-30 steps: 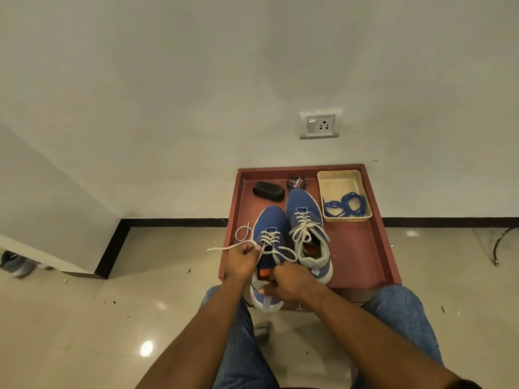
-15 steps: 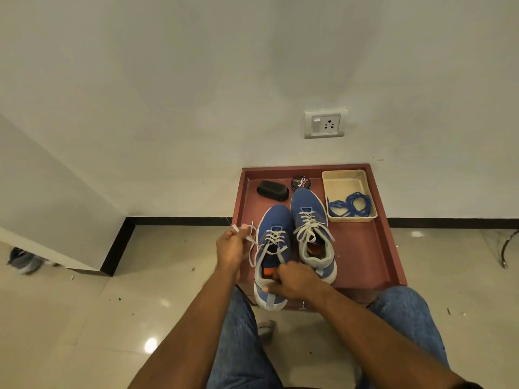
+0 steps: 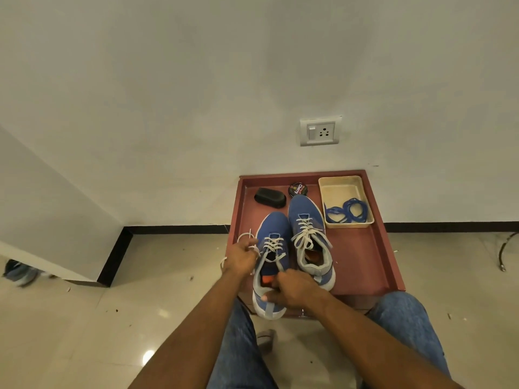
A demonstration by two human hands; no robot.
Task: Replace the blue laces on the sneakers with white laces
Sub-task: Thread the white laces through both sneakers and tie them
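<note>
Nearest, at 6 o'clock: two knees in blue jeans [image 3: 407,318], forearms reaching out over them toward a low red tray [image 3: 373,248].

Right hand [image 3: 295,290] at the heel end of the near sneaker [image 3: 273,228]. Fingers curled, seemingly pinching one end of the white lace [image 3: 273,244] that runs back from the upper eyelets. The heel hangs over the tray's near edge.

Left hand [image 3: 243,258] at 9 o'clock of that shoe, just off the tray's left rim. Fingers closed round the other lace end; a loop of white rises from the fist at 12 o'clock, more slack trailing below the wrist.

Near sneaker: white lace crossed through the lower and middle eyelets. Top of the throat open, tongue and orange insole showing. No bow yet.

Far sneaker [image 3: 306,217] at 2 o'clock of the first, touching it along the side. White lace all the way up; looks knotted, ends draped over the collar.

Further, at 1 o'clock: cream basket [image 3: 341,188] holding the coiled blue laces [image 3: 348,213]. Both removed.

At 12 o'clock, tray's far edge: black brush [image 3: 269,196], polish tin [image 3: 297,189]. Wall socket [image 3: 320,131] above.

Judgement: nearly done. Left: snug the near shoe's last eyelets and tie it off.
</note>
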